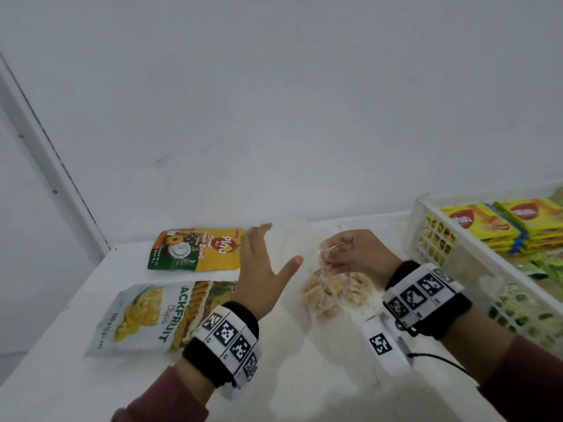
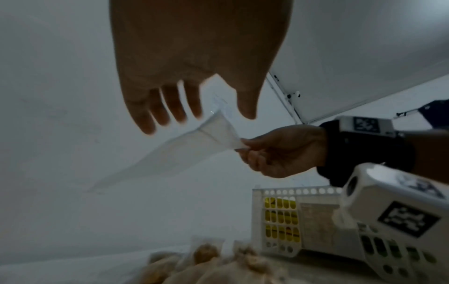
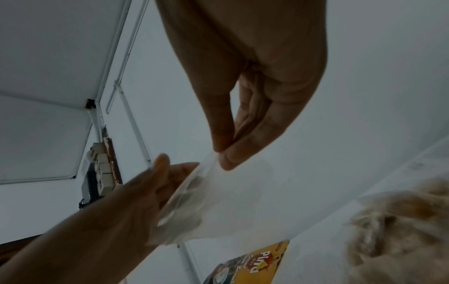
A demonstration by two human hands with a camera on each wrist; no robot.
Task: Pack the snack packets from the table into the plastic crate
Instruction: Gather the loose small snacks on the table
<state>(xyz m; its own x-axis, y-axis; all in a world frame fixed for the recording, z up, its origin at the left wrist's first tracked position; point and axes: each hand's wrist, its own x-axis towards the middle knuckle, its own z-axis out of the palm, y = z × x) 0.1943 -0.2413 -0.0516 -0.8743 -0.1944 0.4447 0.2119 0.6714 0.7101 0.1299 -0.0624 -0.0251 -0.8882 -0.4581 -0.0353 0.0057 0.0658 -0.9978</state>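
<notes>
A clear bag of pale brown snacks stands on the white table, left of the white plastic crate. My right hand pinches the bag's clear top between thumb and fingers. To the left of the bag, my left hand is spread with straight fingers. The bag's upper edge passes between its thumb and fingers, and I cannot tell whether they touch it. A jackfruit chips packet and a yellow Pina packet lie flat at the left.
The crate holds yellow packets and green ones and reaches the right edge of the head view. A white wall rises close behind the table. The table's left edge runs just beyond the jackfruit packet.
</notes>
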